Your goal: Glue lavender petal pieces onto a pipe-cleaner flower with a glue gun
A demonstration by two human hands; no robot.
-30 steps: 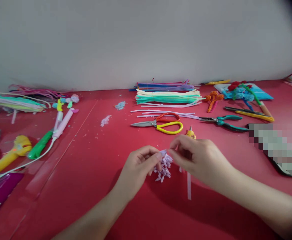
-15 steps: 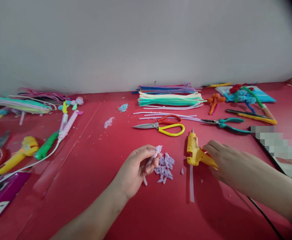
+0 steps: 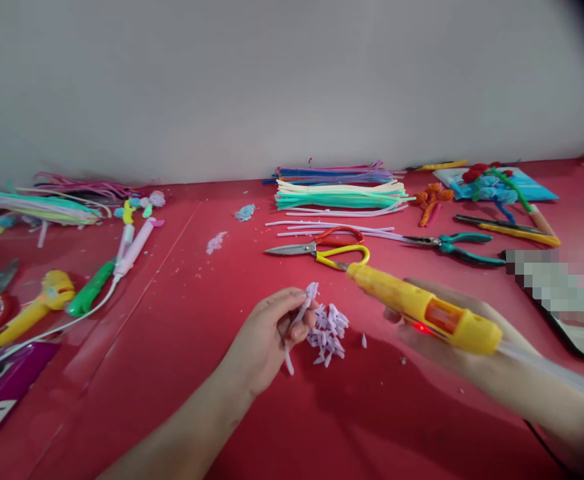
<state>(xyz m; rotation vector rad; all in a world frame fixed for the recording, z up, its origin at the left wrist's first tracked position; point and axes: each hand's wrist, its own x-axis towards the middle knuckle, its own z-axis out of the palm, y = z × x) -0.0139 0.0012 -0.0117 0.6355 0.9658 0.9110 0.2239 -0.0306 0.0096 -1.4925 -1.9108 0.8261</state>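
Between the thumb and fingers of my left hand (image 3: 272,337) is a lilac pipe cleaner (image 3: 299,317), with small petal-like pieces at its top and its stem hanging below the palm. Beside those fingers lies a pile of short lilac pipe cleaner pieces (image 3: 329,333) on the red table. My right hand (image 3: 452,353) grips a yellow hot glue gun (image 3: 422,308), raised off the table. Its nozzle points left toward the pile, a red light glows on its side, and a clear glue stick (image 3: 547,367) sticks out of the back. The gun partly covers my right fingers.
Red-and-yellow-handled scissors (image 3: 317,250) and green-handled pliers (image 3: 452,243) lie beyond my hands. Bundled pipe cleaners (image 3: 342,195) sit against the wall. At right is a black-edged device (image 3: 567,320); at left, another yellow glue gun (image 3: 37,310), a curling-iron-like tool (image 3: 135,250) and a purple power strip (image 3: 15,390).
My right hand has lifted the glue gun off the table and turned it so the nozzle points left. My left hand stays nearly in place with the lilac pipe cleaner, which has tilted slightly.
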